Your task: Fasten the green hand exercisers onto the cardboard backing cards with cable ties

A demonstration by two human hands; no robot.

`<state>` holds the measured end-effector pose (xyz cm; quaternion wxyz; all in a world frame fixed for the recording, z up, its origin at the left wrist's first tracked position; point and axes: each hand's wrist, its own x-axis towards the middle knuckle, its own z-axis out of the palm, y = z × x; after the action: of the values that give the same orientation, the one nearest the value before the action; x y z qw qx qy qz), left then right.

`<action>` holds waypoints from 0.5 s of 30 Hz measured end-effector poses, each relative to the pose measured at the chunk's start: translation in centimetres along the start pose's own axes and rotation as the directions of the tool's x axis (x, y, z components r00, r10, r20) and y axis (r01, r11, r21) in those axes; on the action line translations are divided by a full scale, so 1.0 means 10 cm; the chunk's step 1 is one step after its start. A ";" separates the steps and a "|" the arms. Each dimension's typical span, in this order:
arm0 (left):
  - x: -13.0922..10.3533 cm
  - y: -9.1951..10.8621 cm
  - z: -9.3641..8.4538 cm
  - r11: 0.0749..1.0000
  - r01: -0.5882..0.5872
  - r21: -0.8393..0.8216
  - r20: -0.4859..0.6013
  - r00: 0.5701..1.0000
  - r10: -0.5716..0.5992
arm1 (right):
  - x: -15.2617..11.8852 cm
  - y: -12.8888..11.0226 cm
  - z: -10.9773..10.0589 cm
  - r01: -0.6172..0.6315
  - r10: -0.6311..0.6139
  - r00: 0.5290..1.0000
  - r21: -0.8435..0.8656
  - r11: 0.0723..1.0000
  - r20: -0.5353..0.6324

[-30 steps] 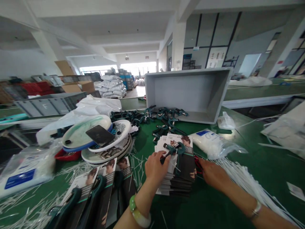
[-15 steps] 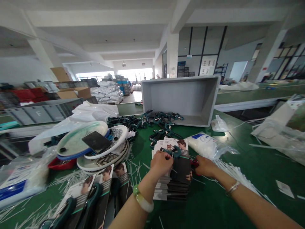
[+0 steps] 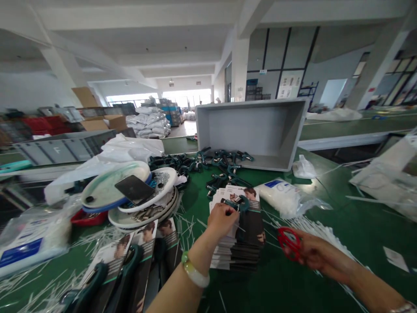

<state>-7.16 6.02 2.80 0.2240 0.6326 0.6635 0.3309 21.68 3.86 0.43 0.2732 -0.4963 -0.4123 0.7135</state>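
My left hand point(image 3: 222, 221) is pinched at the top of a stack of printed cards point(image 3: 252, 221), beside a dark green hand tool point(image 3: 243, 203) lying on the top card. A thin white cable tie point(image 3: 240, 228) pokes out by its fingertips. Off the stack to the right, my right hand point(image 3: 314, 252) is closed around red-handled scissors point(image 3: 289, 244); their blades cannot be made out. Several carded green tools point(image 3: 130, 261) lie at the lower left.
A grey bin point(image 3: 250, 130) lies on its side behind a heap of green tools point(image 3: 224, 163). Plates of small metal parts point(image 3: 146, 213) stand left. Loose white cable ties point(image 3: 321, 230) and a plastic bag point(image 3: 280, 195) are at right.
My right hand has moved right and towards me, away from the stack, with the red-handled scissors now in plain sight. My left hand stays at the tool on the top card.
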 end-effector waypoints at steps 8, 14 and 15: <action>-0.06 0.04 -0.02 1.000 -0.010 0.002 -0.002 1.000 0.010 | 0.27 0.17 0.26 -0.028 0.039 0.999 0.344 0.938 -0.025; -0.09 0.05 -0.03 1.000 -0.018 -0.022 -0.037 0.999 0.018 | 0.23 0.06 0.42 -0.057 0.050 0.998 0.157 0.986 0.044; -0.09 0.04 -0.03 0.999 -0.022 -0.035 -0.037 0.999 0.021 | 0.16 0.03 0.45 -0.031 0.030 0.999 0.095 0.995 0.018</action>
<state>-7.05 5.05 3.19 0.2194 0.6295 0.6546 0.3564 16.92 3.62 0.16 0.2822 -0.4831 -0.3725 0.7404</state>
